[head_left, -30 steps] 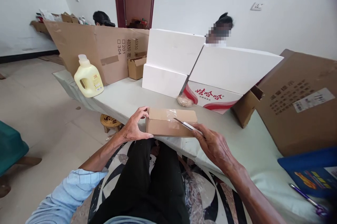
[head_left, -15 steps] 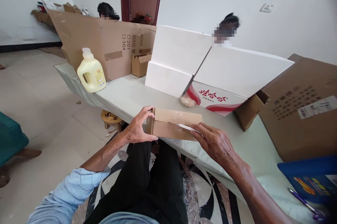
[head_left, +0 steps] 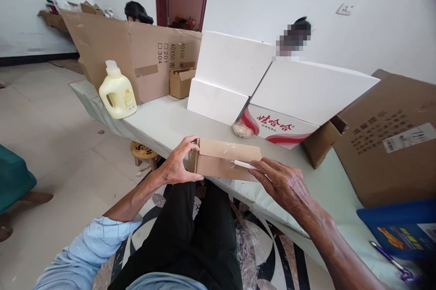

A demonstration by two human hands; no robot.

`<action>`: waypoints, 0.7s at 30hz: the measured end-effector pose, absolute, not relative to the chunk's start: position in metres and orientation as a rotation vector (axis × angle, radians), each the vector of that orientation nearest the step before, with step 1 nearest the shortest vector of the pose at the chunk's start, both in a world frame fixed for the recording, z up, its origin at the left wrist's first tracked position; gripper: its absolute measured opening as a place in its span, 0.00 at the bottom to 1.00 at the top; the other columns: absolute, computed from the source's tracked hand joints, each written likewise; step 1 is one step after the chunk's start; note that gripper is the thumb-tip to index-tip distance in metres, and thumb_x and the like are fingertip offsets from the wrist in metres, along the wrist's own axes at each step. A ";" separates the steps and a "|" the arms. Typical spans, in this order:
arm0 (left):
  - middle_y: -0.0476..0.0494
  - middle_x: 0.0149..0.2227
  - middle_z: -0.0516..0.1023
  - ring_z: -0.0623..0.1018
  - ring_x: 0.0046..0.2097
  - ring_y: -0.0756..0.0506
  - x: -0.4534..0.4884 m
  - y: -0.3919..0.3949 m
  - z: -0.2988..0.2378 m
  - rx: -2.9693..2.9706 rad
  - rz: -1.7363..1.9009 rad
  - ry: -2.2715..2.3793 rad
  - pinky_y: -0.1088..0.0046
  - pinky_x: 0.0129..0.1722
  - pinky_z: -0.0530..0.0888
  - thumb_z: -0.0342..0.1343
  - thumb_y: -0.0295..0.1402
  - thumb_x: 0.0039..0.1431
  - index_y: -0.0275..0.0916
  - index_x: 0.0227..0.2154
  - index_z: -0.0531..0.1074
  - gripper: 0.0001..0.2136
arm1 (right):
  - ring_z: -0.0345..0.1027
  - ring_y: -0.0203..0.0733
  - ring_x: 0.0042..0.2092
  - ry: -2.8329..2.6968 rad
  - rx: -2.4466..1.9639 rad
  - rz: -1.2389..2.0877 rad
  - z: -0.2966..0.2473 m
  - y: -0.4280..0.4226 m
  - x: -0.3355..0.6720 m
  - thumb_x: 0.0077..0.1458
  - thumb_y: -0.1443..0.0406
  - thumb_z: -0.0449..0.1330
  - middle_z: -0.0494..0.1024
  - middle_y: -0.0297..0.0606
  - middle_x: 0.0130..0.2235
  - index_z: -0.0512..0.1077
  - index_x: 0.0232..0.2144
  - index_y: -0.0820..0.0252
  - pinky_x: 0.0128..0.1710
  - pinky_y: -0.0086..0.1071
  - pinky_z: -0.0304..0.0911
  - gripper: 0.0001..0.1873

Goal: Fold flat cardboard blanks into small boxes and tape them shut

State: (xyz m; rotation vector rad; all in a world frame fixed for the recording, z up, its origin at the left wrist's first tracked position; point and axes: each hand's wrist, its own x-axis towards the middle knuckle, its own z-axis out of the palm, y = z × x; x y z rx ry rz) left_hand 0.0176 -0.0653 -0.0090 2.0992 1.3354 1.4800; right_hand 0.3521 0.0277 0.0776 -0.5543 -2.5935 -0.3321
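Note:
A small brown cardboard box lies at the table's front edge, its long seam facing up. My left hand grips the box's left end, thumb on the near side and fingers on the far side. In my right hand is a slim white utility knife, held between thumb and fingers. Its thin pointed tip is over the seam near the middle of the box; whether it touches the cardboard I cannot tell. My right hand covers the box's right end.
White boxes stand behind, above a red-and-white carton. A crumpled plastic bundle sits beside it. A yellow detergent jug is left, a large carton right, near a blue folder and purple pen. Two people are beyond.
The knife tip has moved a little to the right along the box seam, with my right hand shifting right. My left hand keeps its grip on the box.

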 end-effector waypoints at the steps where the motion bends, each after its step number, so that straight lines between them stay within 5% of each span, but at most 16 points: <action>1: 0.27 0.71 0.67 0.69 0.73 0.28 0.017 -0.066 -0.008 2.099 1.477 1.336 0.46 0.69 0.71 0.78 0.33 0.45 0.43 0.52 0.69 0.32 | 0.75 0.42 0.33 -2.591 -0.559 -0.326 0.078 0.028 0.352 0.82 0.55 0.48 0.82 0.41 0.37 0.80 0.44 0.56 0.30 0.35 0.56 0.23; 21: 0.26 0.70 0.68 0.70 0.72 0.28 0.017 -0.071 -0.008 2.098 1.462 1.381 0.47 0.68 0.72 0.79 0.34 0.44 0.43 0.52 0.69 0.33 | 0.69 0.41 0.32 -2.625 -0.498 -0.462 0.092 0.023 0.350 0.82 0.57 0.49 0.76 0.38 0.33 0.77 0.38 0.56 0.30 0.38 0.48 0.22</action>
